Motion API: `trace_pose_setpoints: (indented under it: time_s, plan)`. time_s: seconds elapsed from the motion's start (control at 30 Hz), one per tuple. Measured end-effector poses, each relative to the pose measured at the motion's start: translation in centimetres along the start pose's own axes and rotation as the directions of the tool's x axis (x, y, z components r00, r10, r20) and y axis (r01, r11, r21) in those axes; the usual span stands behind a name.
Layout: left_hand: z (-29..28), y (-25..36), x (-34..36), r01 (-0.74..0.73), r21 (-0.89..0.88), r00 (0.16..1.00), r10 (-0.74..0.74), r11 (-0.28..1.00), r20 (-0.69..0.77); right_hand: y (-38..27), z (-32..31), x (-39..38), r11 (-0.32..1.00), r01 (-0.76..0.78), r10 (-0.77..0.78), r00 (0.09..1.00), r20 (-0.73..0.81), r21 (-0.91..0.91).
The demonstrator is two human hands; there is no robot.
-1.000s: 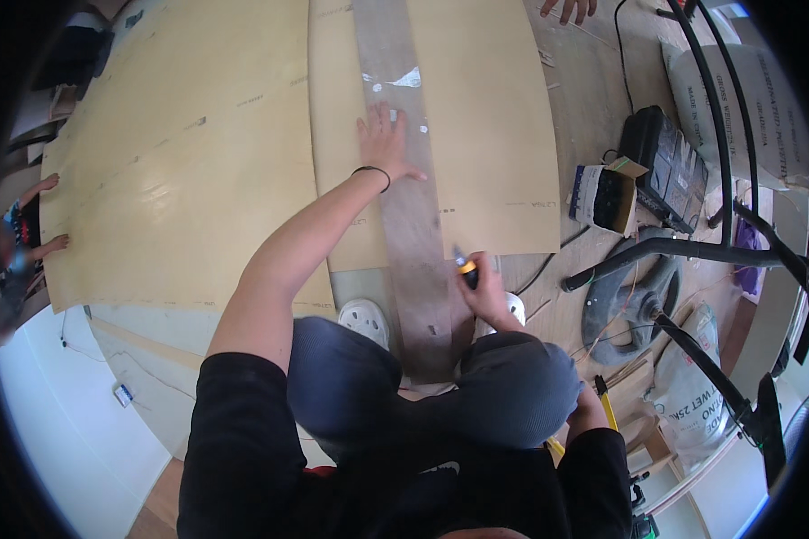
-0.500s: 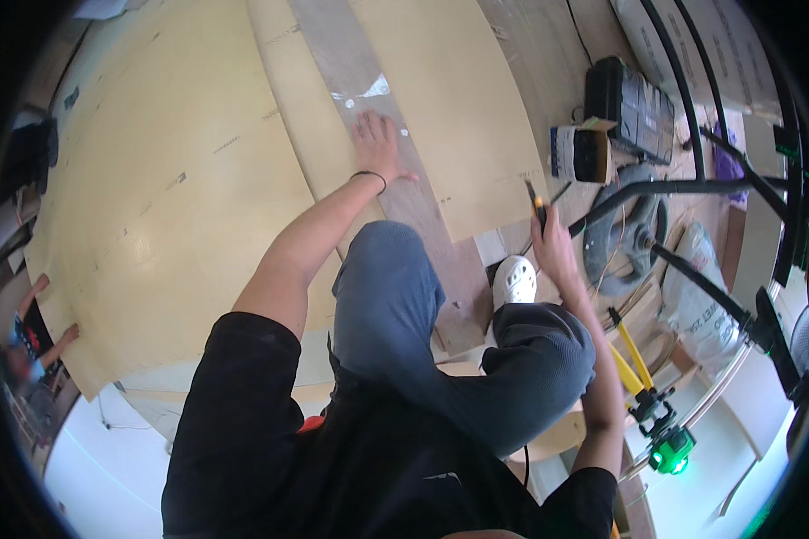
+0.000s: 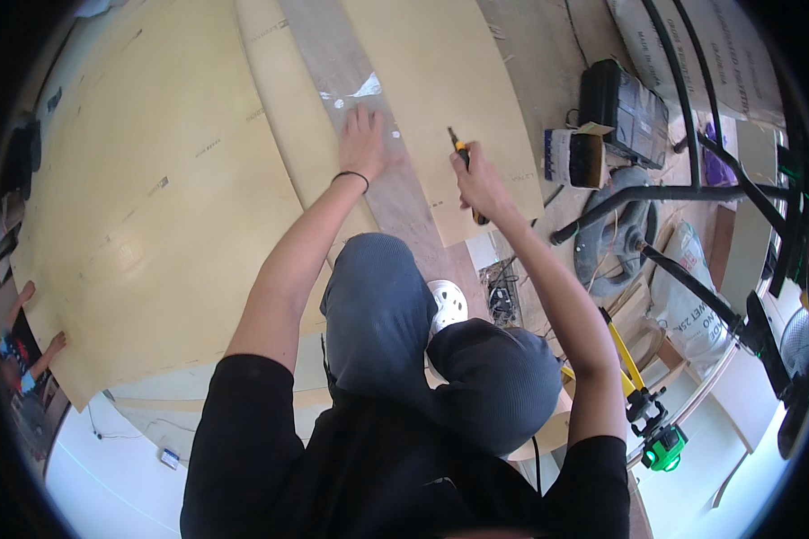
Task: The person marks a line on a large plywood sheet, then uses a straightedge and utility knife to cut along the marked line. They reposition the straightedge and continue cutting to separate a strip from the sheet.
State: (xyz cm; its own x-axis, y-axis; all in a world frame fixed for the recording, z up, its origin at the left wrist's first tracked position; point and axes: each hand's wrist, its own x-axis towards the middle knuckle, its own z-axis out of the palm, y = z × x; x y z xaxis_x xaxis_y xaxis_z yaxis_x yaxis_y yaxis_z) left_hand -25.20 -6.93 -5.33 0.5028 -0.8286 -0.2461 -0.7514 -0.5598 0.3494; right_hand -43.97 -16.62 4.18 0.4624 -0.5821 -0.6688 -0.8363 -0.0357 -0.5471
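My left hand (image 3: pixel 362 148) presses down, fingers spread, on the brownish-grey strip (image 3: pixel 415 216) that runs between the tan sheets. White patches (image 3: pixel 367 85) show on the strip just beyond its fingertips. In my right hand (image 3: pixel 485 187) is a yellow-and-black utility knife (image 3: pixel 460 149), its tip pointing away from me. That hand is over the right tan sheet (image 3: pixel 440 72); whether the blade touches the sheet I cannot tell. To the left spreads a wide tan sheet (image 3: pixel 171 234), with a narrower tan piece (image 3: pixel 283 99) between it and the strip.
At right stand a black toolbox (image 3: pixel 643 117), an open box (image 3: pixel 566 157), a dark round base (image 3: pixel 611 242), black metal bars (image 3: pixel 674 192) and a filled bag (image 3: pixel 688 296). A green laser level (image 3: pixel 664 446) glows nearby. Another person's hands (image 3: pixel 57 343) rest at the far-left sheet edge.
My right hand has swung left and forward with the utility knife, from beside the right sheet to over it. My right foot and knee have shifted left. My left hand remains on the strip.
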Motion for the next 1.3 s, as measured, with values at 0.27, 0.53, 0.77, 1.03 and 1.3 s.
trace_pose_setpoints:
  time_s: [0.27,0.53,0.77,1.03,1.3]
  plan:
    - [1.0,-5.7,11.5,0.007,0.142,0.86,0.066,0.99,-0.506,-6.9,1.7,15.7,0.962,0.262,-0.26,0.965,0.031,-0.084]
    - [2.1,-5.9,12.9,0.16,0.016,0.832,-0.126,0.987,-0.54,-14.0,4.7,26.7,0.936,0.339,-0.341,0.94,-0.006,-0.094]
    - [1.4,-5.5,12.7,0.311,-0.038,0.801,-0.284,0.949,-0.527,-15.6,4.7,27.1,0.916,0.37,-0.369,0.929,0.036,-0.154]
    - [2.2,-6.4,13.2,0.267,-0.084,0.77,-0.264,0.96,-0.581,-16.7,5.4,27.2,0.913,0.305,-0.318,0.948,-0.006,-0.272]
    - [1.6,-6.2,13.0,0.229,-0.131,0.78,-0.262,0.965,-0.567,-16.7,6.2,27.4,0.891,0.361,-0.378,0.926,-0.008,-0.275]
